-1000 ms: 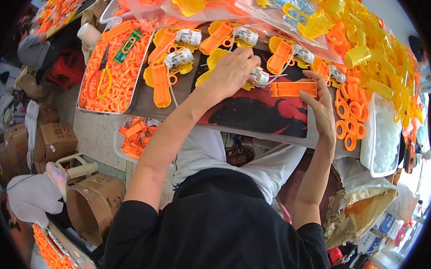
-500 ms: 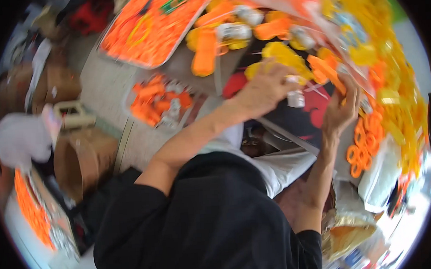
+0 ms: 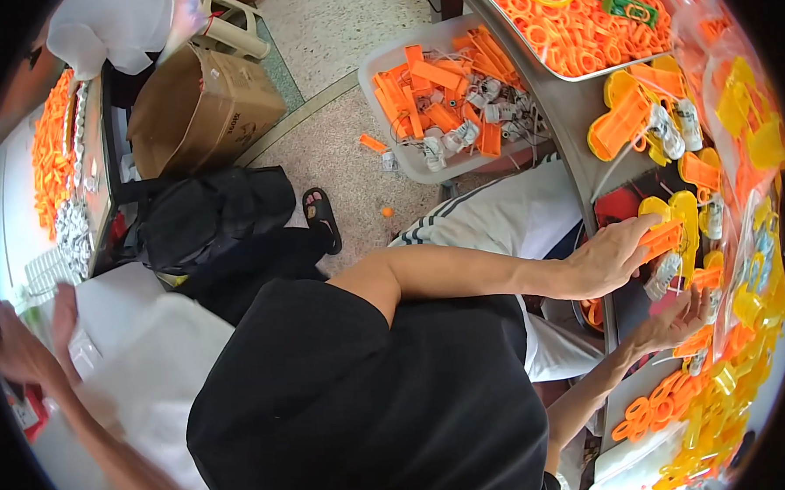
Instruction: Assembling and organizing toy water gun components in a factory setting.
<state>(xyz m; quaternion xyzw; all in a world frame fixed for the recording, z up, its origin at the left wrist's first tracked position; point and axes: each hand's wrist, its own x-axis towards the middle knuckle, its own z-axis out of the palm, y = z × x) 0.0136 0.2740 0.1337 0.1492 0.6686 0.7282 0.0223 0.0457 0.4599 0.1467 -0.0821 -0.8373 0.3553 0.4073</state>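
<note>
My left hand (image 3: pixel 605 260) reaches over the metal-edged bench with its fingers closed on a slim orange plastic piece (image 3: pixel 662 240). Yellow rounded plastic pieces (image 3: pixel 686 218) lie right behind it. A small white shoe-shaped piece (image 3: pixel 664 275) hangs just below the orange one, beside my fingers. Nearer my body, my right hand (image 3: pixel 672 322) has its fingers stretched out, with an orange piece (image 3: pixel 709 275) close to the tips. Whether they touch it is unclear. Further left along the bench, more yellow and orange pieces (image 3: pixel 623 117) lie with white shoe-shaped ones (image 3: pixel 666 132).
A metal tray (image 3: pixel 553 73) of orange rings sits at the bench's far end. Below it stands a plastic bin (image 3: pixel 369 80) of orange and white parts. To the left are a cardboard box (image 3: pixel 220 99), a black bag (image 3: pixel 220 213) and another person's hands (image 3: pixel 29 348).
The view has swung left, shifting the bench to the right edge and showing the other person. My left hand has gone from a white piece to an orange one; my right hand no longer grips an orange piece.
</note>
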